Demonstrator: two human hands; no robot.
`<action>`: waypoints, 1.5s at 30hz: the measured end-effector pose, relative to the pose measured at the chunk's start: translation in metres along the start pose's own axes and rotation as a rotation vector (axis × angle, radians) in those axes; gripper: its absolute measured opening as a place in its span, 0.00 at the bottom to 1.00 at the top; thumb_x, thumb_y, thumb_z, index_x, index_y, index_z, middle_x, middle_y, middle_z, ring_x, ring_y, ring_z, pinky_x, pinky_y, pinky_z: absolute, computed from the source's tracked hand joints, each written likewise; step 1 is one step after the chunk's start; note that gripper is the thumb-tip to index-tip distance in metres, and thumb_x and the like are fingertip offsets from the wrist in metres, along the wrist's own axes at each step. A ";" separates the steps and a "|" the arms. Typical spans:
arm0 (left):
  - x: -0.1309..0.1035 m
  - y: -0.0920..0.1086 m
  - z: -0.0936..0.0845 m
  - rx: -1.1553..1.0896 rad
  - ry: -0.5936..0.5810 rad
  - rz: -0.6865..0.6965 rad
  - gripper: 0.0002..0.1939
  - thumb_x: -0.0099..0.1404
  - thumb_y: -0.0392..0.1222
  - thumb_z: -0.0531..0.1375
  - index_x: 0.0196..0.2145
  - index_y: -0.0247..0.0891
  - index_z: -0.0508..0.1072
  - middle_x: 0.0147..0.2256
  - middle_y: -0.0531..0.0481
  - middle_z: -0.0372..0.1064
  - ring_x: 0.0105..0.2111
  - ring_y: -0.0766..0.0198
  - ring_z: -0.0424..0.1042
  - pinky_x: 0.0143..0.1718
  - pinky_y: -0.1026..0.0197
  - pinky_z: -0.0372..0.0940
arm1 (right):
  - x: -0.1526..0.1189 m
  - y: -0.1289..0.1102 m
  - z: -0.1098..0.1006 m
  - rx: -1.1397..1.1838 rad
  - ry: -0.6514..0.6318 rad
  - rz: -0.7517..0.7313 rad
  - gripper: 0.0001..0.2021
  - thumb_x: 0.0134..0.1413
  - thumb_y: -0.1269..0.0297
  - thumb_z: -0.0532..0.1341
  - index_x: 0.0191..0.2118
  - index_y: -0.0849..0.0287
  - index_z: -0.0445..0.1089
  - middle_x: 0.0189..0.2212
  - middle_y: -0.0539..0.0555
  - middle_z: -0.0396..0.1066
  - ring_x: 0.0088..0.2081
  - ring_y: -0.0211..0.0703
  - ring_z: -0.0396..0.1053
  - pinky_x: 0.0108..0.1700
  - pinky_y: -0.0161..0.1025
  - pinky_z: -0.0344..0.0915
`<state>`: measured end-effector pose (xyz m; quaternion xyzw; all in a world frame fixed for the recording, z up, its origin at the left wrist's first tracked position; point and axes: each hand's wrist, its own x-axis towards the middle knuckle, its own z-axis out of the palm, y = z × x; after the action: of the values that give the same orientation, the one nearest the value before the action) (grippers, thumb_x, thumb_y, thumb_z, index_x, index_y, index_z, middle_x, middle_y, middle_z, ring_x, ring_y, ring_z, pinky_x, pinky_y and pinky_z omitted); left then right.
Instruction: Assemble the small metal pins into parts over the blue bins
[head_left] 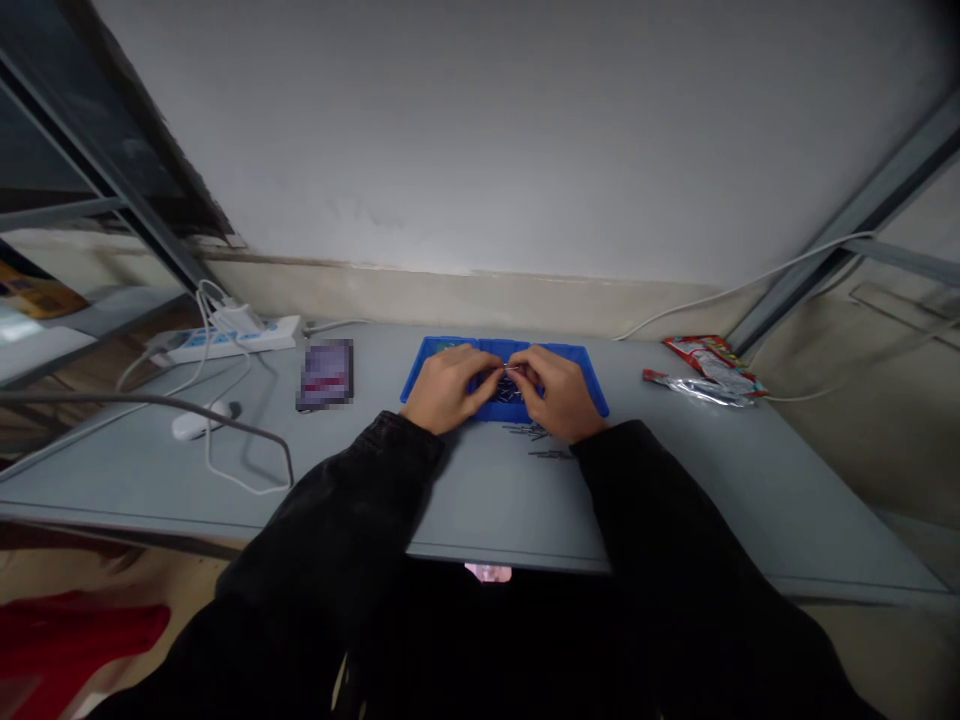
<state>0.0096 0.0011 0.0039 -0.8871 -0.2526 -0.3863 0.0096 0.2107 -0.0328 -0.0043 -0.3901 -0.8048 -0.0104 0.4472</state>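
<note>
Over a blue plastic tray [592, 378], my left hand [454, 385] and my right hand [556, 390] meet with fingertips pinched together. A small, thin, shiny metal piece [511, 368] shows at the fingertips, too small to name more exactly. Below the fingers, several thin metal pieces [508, 392] lie in the tray, partly hidden by my hands. In front of the tray, several dark, thin, screw-like pieces [529, 431] rest on the table in a group. A second group of dark thin pieces [551, 455] lies nearer to me, beside my right wrist.
On the grey table [495, 510], a pixelated purple packet [327, 375] lies left of the tray. A white power strip [240, 340], cables and a white rounded object [201, 422] are farther left. Red and silver wrappers [712, 370] lie at the right. A wall [480, 150] stands behind.
</note>
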 end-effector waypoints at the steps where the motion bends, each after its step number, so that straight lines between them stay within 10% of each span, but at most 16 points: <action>1: 0.000 0.000 0.000 -0.002 -0.001 -0.001 0.10 0.73 0.41 0.57 0.41 0.35 0.76 0.34 0.49 0.74 0.34 0.64 0.71 0.40 0.60 0.66 | 0.000 0.000 0.000 0.000 -0.009 -0.001 0.06 0.67 0.68 0.55 0.40 0.58 0.69 0.34 0.52 0.72 0.32 0.39 0.66 0.38 0.39 0.63; 45: -0.002 0.001 0.001 0.011 -0.035 0.036 0.13 0.74 0.42 0.54 0.40 0.35 0.77 0.34 0.47 0.74 0.35 0.62 0.70 0.40 0.58 0.65 | 0.000 0.003 0.003 -0.089 -0.013 -0.001 0.12 0.71 0.62 0.51 0.35 0.56 0.66 0.32 0.53 0.70 0.37 0.43 0.67 0.42 0.41 0.63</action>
<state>0.0099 0.0001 0.0019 -0.8981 -0.2389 -0.3689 0.0167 0.2106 -0.0293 -0.0073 -0.4093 -0.8066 -0.0438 0.4242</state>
